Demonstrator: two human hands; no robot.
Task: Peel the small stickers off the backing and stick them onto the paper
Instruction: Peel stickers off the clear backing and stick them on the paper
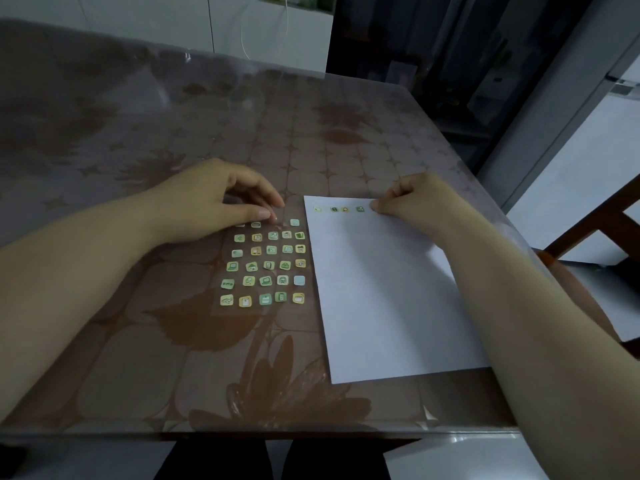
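Observation:
A clear backing sheet (265, 268) with several small green and yellow stickers lies on the table at centre. A white paper (381, 289) lies to its right, with several stickers (339, 209) in a row along its top edge. My left hand (221, 199) rests with its fingertips pressing on the top of the backing sheet. My right hand (412, 199) is curled at the paper's top edge, its fingertips pressing down at the right end of the sticker row. Whether a sticker lies under those fingertips is hidden.
The table (173, 133) has a brown flower-patterned cloth under a clear cover. A wooden chair (595, 233) stands at the right, beyond the table's edge. White cabinets and a dark shelf stand behind the table.

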